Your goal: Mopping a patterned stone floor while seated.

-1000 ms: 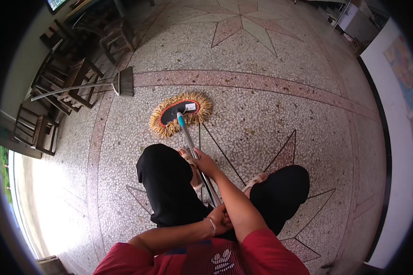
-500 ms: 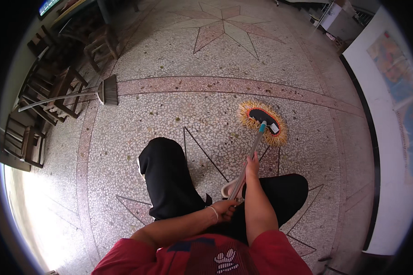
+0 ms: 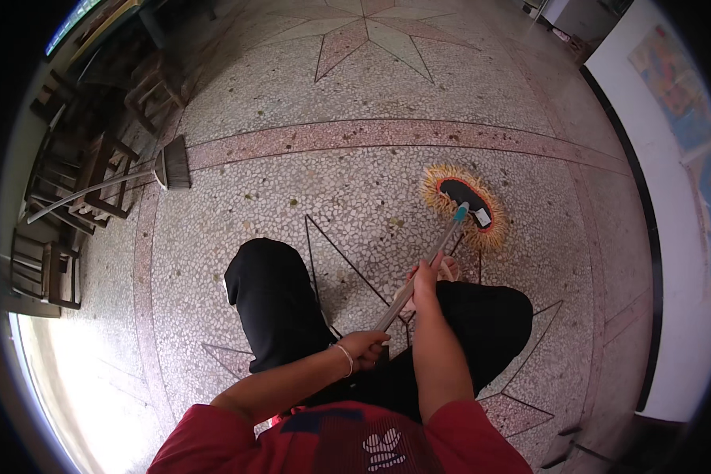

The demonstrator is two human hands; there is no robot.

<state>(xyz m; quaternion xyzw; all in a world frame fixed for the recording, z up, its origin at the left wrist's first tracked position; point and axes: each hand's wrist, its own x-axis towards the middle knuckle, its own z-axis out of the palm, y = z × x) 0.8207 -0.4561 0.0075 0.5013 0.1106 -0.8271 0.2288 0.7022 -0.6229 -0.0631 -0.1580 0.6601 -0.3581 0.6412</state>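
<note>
A mop (image 3: 464,207) with a fringe of yellow-orange strands, a dark oval centre and a teal joint lies on the speckled stone floor (image 3: 355,186), ahead and to the right. Its grey handle slants back toward my body. My left hand (image 3: 363,347), with a bracelet at the wrist, is closed round the handle near its rear end. Farther up the handle my right hand (image 3: 425,278) grips it, above my right knee. Part of a foot in a sandal (image 3: 449,268) shows just beyond the right hand.
A broom (image 3: 172,164) with a grey handle rests at the left, beside several wooden chairs (image 3: 99,170). White boxy panels with a coloured poster (image 3: 679,87) run along the right. Bright light falls over the floor at lower left. A dark stand's legs (image 3: 581,446) show at lower right.
The mop has shifted slightly to the right, with both hands still on its handle. The view has turned a little, and the foot by the right hand has come forward.
</note>
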